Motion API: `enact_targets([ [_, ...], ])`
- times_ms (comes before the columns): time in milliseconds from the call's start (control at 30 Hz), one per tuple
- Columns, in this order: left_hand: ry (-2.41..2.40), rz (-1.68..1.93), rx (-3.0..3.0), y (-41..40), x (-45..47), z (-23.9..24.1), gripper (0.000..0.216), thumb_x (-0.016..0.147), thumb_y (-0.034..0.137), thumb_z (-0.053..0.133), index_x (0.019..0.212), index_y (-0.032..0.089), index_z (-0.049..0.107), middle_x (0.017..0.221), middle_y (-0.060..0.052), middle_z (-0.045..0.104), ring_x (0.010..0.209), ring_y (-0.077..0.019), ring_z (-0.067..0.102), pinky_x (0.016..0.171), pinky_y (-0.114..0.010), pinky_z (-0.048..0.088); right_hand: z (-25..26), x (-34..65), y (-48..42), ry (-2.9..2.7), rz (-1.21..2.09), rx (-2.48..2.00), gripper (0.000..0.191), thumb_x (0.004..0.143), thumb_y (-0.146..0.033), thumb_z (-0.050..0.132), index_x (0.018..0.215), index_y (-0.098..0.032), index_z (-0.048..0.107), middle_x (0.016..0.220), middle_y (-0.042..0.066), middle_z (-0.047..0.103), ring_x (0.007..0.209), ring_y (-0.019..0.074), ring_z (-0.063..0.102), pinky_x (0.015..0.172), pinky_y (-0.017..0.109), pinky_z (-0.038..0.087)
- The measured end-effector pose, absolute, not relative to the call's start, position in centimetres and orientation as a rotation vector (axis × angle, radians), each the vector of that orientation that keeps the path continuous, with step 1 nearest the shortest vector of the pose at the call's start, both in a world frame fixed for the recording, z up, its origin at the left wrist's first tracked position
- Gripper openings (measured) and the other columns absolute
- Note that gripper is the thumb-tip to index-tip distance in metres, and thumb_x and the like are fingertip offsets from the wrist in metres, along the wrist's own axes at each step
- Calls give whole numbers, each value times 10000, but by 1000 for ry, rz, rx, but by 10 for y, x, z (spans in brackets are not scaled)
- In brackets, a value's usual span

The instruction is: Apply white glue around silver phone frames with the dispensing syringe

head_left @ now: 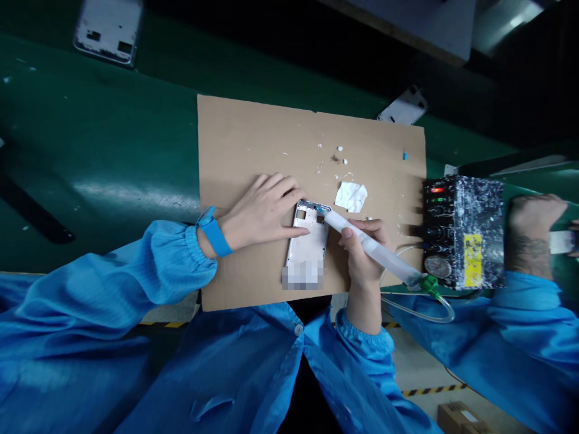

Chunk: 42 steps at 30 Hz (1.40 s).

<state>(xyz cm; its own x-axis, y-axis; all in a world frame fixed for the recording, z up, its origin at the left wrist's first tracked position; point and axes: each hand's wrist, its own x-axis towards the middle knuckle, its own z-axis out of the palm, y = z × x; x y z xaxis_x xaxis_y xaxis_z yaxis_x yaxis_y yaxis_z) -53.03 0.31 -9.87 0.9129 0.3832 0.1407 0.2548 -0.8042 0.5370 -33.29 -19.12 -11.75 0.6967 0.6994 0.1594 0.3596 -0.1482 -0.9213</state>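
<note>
A phone frame (307, 244), pale inside with dark cutouts near its upper end, lies on a cardboard sheet (244, 150). My left hand (266, 211) grips it from the left, thumb across its inner face and forefinger at the top edge. In my right hand (364, 250) is a glue dispensing syringe (377, 250), slanted so that its blue tip meets the frame's upper right part. A green cap fitting (429, 284) closes the syringe's back end, and a clear tube runs from it. Pixelation covers the frame's lower end.
Right of the cardboard stands a white-spattered dispenser box (482, 241) with a gauge. A crumpled white wipe (351, 196) and white bits lie on the cardboard. Other phone frames rest at the upper left (108, 30) and upper right (404, 105). A co-worker's arm (529, 241) is at far right.
</note>
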Motion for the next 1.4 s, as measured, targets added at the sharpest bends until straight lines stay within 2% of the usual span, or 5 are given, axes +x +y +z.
enact_targets([
  [567,455,336,2562,4,-530,-99,550,980,625,803,1296,188,691,1320,-130,703,1209,-340,624,1008,-467,446,-116,-333,-190,-853,384,-1725,364,904,-549,916,939,-237,732,688,-27,700,556,143,597,560,286,486],
  [900,460,325,2551,3,-530,-99,534,984,626,793,1283,195,695,1305,-128,702,1205,-342,622,1009,-469,444,-117,-332,-190,-838,384,-1730,406,872,-596,921,910,-243,724,786,-1,756,554,138,599,538,289,498],
  [1200,456,337,2559,3,-530,-99,549,984,634,793,1288,189,692,1292,-123,703,1196,-337,624,994,-467,443,-113,-334,-187,-846,357,-1709,404,870,-598,922,887,-244,727,702,-20,710,513,133,577,507,274,484],
  [1400,456,331,2557,3,-530,-99,536,993,639,776,1283,196,693,1300,-130,701,1195,-339,624,994,-467,443,-111,-335,-187,-839,355,-1709,419,873,-605,921,881,-237,720,732,-10,727,512,130,580,502,273,475],
])
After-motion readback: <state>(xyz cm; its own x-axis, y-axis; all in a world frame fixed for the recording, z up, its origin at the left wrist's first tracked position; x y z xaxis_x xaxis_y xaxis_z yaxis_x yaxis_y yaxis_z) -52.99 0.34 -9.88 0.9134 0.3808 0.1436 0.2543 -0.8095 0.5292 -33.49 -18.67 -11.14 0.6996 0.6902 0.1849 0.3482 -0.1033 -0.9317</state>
